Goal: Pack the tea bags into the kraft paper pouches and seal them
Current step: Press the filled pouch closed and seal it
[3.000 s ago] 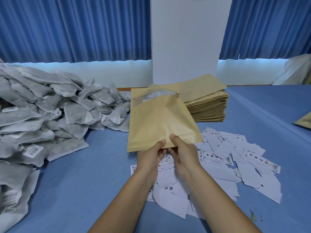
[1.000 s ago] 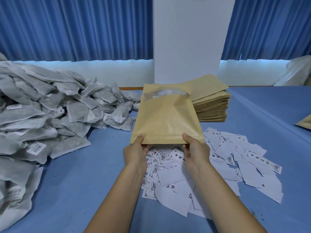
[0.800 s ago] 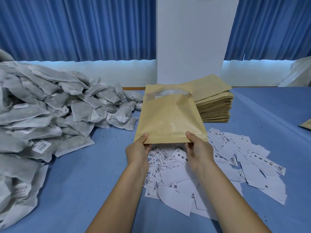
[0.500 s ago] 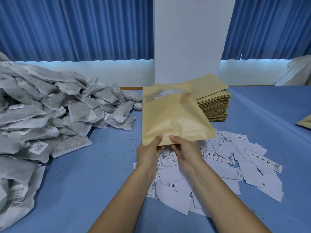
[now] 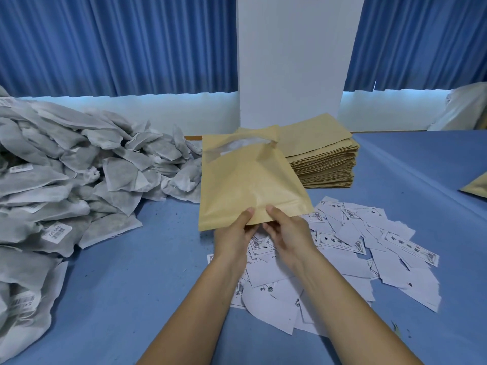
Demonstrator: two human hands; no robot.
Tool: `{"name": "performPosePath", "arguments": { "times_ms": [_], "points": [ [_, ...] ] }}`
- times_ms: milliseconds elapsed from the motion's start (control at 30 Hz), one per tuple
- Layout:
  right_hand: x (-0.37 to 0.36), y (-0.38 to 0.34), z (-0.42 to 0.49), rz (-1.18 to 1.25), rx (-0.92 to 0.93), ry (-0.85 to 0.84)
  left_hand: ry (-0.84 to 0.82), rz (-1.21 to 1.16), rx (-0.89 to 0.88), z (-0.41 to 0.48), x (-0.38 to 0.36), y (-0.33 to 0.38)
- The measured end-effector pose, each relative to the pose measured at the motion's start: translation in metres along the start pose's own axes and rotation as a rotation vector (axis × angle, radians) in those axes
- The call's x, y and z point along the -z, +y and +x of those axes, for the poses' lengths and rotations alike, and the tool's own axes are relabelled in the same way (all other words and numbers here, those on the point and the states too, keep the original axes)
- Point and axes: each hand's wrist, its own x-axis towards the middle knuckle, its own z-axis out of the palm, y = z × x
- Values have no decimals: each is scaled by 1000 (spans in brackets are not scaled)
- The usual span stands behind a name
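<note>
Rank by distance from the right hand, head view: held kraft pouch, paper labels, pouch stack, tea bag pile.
From the right hand:
1. held kraft pouch, pinched in it
2. paper labels, just beneath
3. pouch stack, behind
4. tea bag pile, far left

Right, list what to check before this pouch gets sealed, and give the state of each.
1. Grip: the left hand and right hand both pinch the near edge of the pouch. Ok.
2. Contents in: white tea bag material shows through the far opening. Ok.
3. Number of bags inside: cannot tell.
4. Mouth closed: the far end gapes open. Not ok.
5. Supplies for the next round: the stack of empty pouches and the tea bag pile lie on the table. Ok.
</note>
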Motion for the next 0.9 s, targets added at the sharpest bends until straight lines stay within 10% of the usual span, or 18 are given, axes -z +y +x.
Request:
{"name": "performPosePath", "arguments": {
  "times_ms": [633, 900],
  "points": [
    [2, -3, 3, -423, 236, 117, 85, 21, -19, 0, 4, 6],
    [3, -18, -2, -409, 197, 85, 127, 420, -246, 10, 2, 19]
  ]
}}
